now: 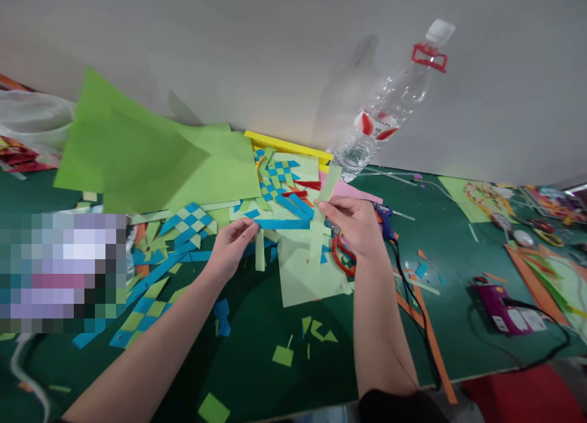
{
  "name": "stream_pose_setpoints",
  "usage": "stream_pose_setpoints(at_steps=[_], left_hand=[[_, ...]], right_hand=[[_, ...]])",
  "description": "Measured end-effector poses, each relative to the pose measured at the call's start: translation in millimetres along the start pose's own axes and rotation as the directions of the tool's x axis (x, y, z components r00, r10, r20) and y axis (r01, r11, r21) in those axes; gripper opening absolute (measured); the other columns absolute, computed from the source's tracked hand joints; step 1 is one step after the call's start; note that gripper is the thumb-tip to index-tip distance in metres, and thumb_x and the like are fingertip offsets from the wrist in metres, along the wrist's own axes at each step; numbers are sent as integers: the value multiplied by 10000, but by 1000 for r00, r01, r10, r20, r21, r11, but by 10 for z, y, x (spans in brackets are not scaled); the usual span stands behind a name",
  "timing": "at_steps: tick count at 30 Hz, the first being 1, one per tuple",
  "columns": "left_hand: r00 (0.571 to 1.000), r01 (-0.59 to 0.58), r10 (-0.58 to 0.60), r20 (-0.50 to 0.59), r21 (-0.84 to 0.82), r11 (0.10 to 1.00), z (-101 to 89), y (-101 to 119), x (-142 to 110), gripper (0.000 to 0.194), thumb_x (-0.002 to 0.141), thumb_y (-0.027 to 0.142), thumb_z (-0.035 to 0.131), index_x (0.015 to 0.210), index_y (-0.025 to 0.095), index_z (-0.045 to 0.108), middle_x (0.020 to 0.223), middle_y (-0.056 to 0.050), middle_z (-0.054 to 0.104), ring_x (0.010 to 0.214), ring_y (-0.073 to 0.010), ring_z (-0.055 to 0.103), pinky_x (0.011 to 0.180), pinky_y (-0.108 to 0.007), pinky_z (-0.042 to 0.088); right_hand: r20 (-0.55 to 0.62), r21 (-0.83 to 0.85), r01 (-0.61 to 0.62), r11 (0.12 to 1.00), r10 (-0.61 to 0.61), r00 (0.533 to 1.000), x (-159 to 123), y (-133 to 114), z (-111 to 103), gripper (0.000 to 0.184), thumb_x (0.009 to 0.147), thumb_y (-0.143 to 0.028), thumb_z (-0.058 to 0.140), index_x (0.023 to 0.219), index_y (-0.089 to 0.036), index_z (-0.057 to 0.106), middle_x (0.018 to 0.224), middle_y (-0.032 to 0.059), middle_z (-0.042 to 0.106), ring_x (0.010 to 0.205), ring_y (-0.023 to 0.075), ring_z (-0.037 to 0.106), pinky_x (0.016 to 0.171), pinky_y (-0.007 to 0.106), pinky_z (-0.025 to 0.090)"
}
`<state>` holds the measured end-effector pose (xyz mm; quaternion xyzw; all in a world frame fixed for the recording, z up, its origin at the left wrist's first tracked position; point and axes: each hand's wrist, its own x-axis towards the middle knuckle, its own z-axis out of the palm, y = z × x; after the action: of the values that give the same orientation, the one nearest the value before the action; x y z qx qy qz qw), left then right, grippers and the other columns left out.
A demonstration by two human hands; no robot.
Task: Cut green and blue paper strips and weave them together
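My left hand [233, 242] pinches the left end of a blue paper strip [284, 224], which runs level to the right. Between thumb and fingers of my right hand [352, 221] is a pale green paper strip [316, 242], standing nearly upright and crossing the blue strip's right end. Whether the two strips are joined there I cannot tell. A short pale green strip [260, 252] hangs just below my left fingertips. Beneath both hands lies a pale green paper sheet [302, 288]. Red-handled scissors [342, 255] lie partly hidden beside my right wrist.
Woven blue-green paper pieces [189, 223] and scraps [283, 355] litter the green table. A large green sheet [156, 166] leans at the back left. A clear plastic bottle [389, 105] stands behind my right hand. A black cord runs to a purple power socket [504, 310].
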<state>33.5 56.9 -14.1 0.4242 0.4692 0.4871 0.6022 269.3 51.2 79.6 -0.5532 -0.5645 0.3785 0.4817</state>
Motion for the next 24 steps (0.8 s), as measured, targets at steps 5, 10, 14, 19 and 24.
stream_pose_setpoints(at_steps=[5, 10, 14, 19, 24], left_hand=[[999, 30, -31, -30, -21, 999, 14, 2, 3, 309, 715, 457, 743, 764, 172, 632, 702, 8, 589, 686, -132, 579, 657, -240, 458], [999, 48, -50, -17, -66, 997, 43, 46, -18, 299, 693, 434, 770, 749, 169, 643, 703, 12, 585, 693, -126, 578, 663, -233, 464], [999, 42, -43, -16, -53, 998, 46, 41, -23, 291, 689, 420, 785, 737, 168, 648, 675, 21, 573, 635, -94, 525, 614, -201, 436], [1000, -2, 2, 2, -18, 1000, 23, -17, -5, 285, 701, 426, 782, 748, 166, 674, 698, 13, 593, 648, -94, 527, 627, -201, 438], [1000, 5, -6, 6, 104, 995, 35, -14, -2, 310, 690, 455, 778, 745, 166, 680, 701, -4, 622, 652, -122, 545, 617, -227, 436]], right_hand=[[32, -27, 28, 999, -27, 999, -4, -21, 16, 169, 755, -387, 742, 801, -226, 766, 851, 26, 747, 803, 170, 657, 723, 312, 526], [58, -12, 30, 999, -29, 998, -8, -1, 27, 188, 757, -394, 741, 846, -231, 772, 858, 24, 754, 821, 178, 668, 744, 322, 538], [58, -7, 50, 999, -50, 997, -3, 5, 44, 133, 763, -349, 741, 821, -232, 771, 828, 12, 741, 796, 161, 659, 729, 307, 532], [104, -5, 118, 993, -117, 988, 27, 24, 118, 97, 779, -315, 730, 758, -224, 757, 818, 17, 723, 805, 160, 652, 733, 315, 525], [97, -52, 143, 988, -138, 986, 21, 12, 232, 128, 777, -341, 730, 726, -224, 740, 819, 22, 710, 831, 166, 651, 793, 341, 516]])
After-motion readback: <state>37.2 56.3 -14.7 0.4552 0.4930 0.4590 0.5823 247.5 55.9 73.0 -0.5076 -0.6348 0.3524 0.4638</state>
